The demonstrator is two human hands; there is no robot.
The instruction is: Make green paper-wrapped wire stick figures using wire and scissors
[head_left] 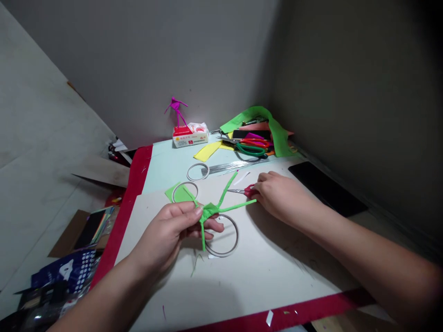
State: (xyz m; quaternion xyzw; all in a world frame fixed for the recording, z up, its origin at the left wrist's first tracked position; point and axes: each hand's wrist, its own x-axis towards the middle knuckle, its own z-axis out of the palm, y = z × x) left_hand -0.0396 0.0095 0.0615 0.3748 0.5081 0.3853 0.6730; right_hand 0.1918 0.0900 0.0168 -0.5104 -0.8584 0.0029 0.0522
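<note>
Between the thumb and fingers of my left hand (176, 223) is a green paper stick figure (210, 211), its thin wrapped limbs spreading out to several sides. My right hand (277, 191) lies low over the table, fingers closed around the red handles of small scissors (247, 190), whose blades point left toward the figure. Below the figure a large tape ring (237, 233) lies flat, partly covered by my left fingers. A second tape ring (174, 191) rests on a green paper piece (170, 192), and a third ring (188, 173) lies farther back.
A magenta stick figure (175, 106) stands on a small box (190, 139) by the wall. Larger scissors (251, 150), yellow paper (207, 151) and green crepe paper (282, 138) are heaped behind thin wires (237, 165). A black phone-like slab (325, 188) lies at right.
</note>
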